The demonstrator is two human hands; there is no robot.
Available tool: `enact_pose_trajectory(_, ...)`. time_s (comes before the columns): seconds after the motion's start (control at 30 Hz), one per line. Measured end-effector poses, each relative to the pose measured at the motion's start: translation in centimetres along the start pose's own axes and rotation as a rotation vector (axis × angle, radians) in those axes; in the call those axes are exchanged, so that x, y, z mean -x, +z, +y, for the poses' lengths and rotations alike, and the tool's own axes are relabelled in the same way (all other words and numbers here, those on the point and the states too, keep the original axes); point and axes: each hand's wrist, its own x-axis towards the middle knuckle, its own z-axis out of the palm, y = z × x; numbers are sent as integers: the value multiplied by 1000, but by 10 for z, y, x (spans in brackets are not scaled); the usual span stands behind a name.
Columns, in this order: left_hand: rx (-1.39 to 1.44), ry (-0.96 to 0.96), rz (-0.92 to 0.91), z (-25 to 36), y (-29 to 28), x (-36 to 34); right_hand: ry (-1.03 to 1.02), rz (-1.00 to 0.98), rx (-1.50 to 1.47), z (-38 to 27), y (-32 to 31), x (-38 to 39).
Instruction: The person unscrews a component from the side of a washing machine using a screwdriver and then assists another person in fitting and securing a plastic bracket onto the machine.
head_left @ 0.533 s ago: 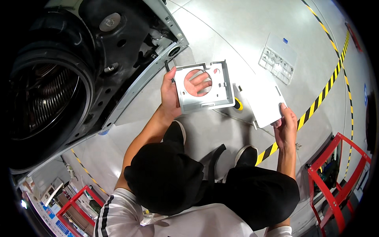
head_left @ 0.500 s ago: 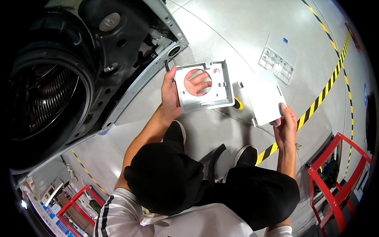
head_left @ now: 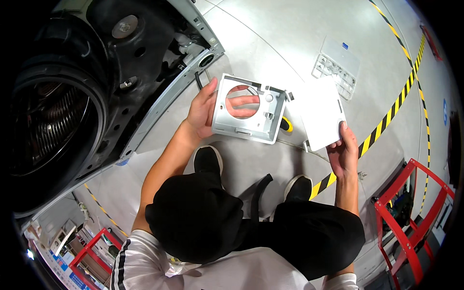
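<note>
My left hand [head_left: 200, 110] grips a shallow white plastic housing [head_left: 267, 107] by its left side. Its fingers pass behind the part and show through the large round hole. Clips and small slots line the housing's open inner face, which is turned up. In my right hand [head_left: 344, 155] is a flat white cover panel [head_left: 321, 113], pinched at its lower right edge between thumb and fingers. The panel has a narrow slot near its right edge and a small tab at its lower left corner. A gap separates the two parts.
An opened washing machine [head_left: 128, 84] with a dark drum ring fills the left. A clear compartment box [head_left: 350, 58] of small parts lies on the floor beyond the panel. A yellow-and-black tool end [head_left: 286, 124] shows behind the housing. Red metal frames [head_left: 403, 232] stand lower right and lower left.
My left hand has tilted the housing, showing more of its inner face and near wall. The right hand keeps its grip on the panel. The whole view has shifted slightly.
</note>
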Motion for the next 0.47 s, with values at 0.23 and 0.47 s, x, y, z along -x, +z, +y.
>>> enact_pose_trajectory(0.23, -152, -25, -110, -1, 0, -3, 15, -59, -10, 1, 0, 0)
enact_pose_trajectory(0.47, -238, 34, -175, -1, 1, -7, 23, -158, -10, 4, 0, -1)
